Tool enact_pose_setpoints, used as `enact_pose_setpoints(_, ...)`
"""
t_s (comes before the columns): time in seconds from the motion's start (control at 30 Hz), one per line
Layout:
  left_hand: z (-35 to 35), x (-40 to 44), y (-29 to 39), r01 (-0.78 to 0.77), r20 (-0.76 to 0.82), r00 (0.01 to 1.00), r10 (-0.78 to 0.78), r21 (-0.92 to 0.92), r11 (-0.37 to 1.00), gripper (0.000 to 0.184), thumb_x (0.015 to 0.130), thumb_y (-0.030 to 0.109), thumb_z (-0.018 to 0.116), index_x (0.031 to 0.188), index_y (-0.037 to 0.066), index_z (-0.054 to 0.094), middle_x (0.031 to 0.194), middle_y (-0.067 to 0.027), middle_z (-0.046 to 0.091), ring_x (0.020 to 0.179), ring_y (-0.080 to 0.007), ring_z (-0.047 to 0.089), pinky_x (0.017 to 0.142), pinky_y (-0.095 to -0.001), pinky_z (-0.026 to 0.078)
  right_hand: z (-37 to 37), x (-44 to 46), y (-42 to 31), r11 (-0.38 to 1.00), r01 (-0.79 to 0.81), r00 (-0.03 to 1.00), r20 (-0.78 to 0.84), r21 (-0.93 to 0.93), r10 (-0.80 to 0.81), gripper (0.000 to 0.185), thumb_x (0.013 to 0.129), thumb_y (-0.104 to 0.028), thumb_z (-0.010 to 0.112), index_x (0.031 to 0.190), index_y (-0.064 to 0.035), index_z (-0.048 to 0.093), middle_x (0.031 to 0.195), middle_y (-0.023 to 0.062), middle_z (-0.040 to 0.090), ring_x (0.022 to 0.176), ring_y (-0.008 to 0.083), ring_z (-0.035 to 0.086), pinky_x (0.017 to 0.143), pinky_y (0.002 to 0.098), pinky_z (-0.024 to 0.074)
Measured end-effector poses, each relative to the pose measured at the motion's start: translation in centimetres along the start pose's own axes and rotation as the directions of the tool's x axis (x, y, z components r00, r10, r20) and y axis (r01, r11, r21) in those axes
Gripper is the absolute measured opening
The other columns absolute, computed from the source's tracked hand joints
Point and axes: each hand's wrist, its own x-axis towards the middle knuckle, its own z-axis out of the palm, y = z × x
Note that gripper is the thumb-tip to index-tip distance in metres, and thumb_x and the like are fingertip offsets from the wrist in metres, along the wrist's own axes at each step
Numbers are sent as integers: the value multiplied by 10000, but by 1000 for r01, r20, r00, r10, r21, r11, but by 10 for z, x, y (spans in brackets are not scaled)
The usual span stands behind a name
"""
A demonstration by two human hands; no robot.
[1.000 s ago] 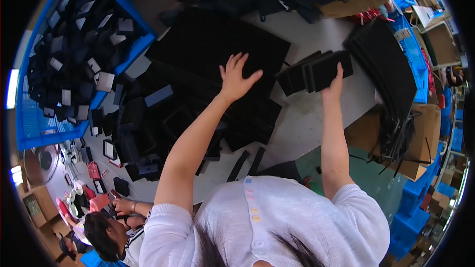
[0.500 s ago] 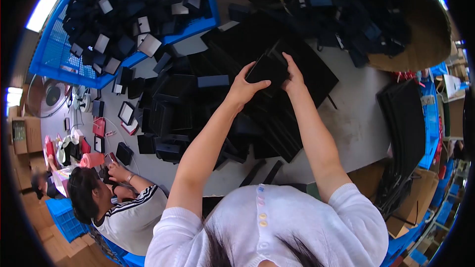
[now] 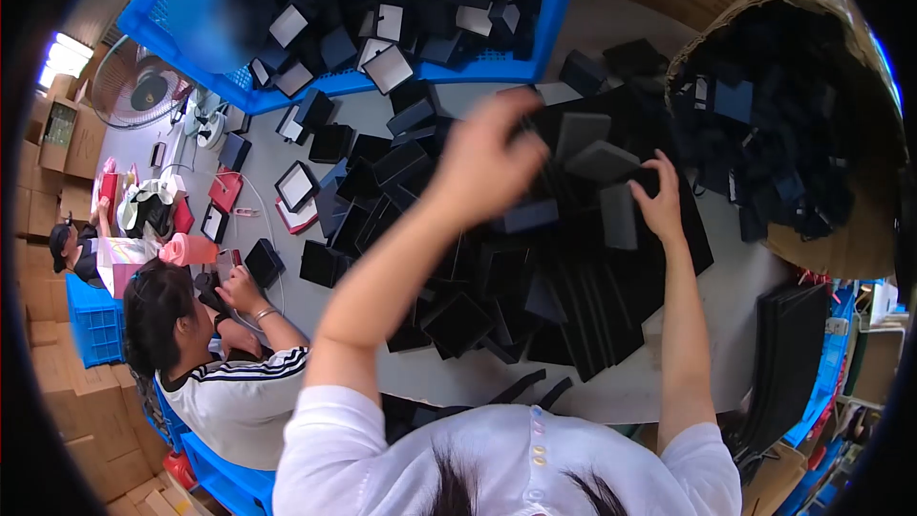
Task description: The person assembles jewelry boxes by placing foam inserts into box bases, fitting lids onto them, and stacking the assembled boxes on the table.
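Observation:
My left hand (image 3: pixel 487 158) is smeared by motion above the dark boxes, and what its fingers do is unclear. My right hand (image 3: pixel 661 201) has thumb and fingers apart, with nothing visible between them. Close to its thumb are a dark grey rectangular pad (image 3: pixel 619 217) and a second pad (image 3: pixel 602 161); a third pad (image 3: pixel 583 137) lies just beyond. These pads rest on or over large black sheets (image 3: pixel 683 244). Open black boxes (image 3: pixel 454 317) are heaped below and left of my left hand. A navy box piece (image 3: pixel 531 217) lies between my hands.
A blue crate (image 3: pixel 564 10) full of small dark boxes stands at the far left. On the right, a large cardboard container (image 3: pixel 831 239) holds dark pieces. A co-worker (image 3: pixel 234 373) sits at the left near a pink bottle (image 3: pixel 188 249). Black sheets (image 3: pixel 788 354) stand at the right edge.
Both hands were together around a black box-like piece; now they are apart, and grey pads lie near my right hand. My left hand swings away. The view has shifted left.

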Motion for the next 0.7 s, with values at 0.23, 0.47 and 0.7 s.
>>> enact_pose_setpoints(0.23, -133, 124, -312, 744, -499, 591, -634, 31, 668, 958, 691, 289, 813, 1393, -95, 286, 1356, -275, 456, 1200, -351, 519, 973, -421, 444, -23, 22, -14, 997, 0, 961, 275, -74, 21, 596, 634, -250, 833, 1105, -112, 494, 1346, 125, 459, 1300, 358, 370, 1060, 457, 311)
enact_pose_setpoints(0.47, -97, 131, -407, 745, -492, 603, -627, 69, 663, 544, 779, 266, 686, 1143, -107, 529, 1030, -221, 639, 865, -303, 665, 722, -418, 542, -40, 25, -25, 996, -91, 954, 289, 26, 79, 625, 651, -284, 829, 1182, -101, 554, 1216, 115, 518, 1143, 321, 498, 985, 399, 396)
enact_pose_setpoints(0.7, -67, 94, -147, 335, -64, 942, -330, 134, 932, 809, 834, -35, 397, 1521, 203, 42, 1165, -272, 576, 844, -353, 669, 639, -417, 579, -52, 34, -104, 972, 227, 942, -242, -58, -235, 658, 625, -305, 858, 1199, -129, 591, 1239, 126, 487, 1169, 322, 480, 990, 405, 405)
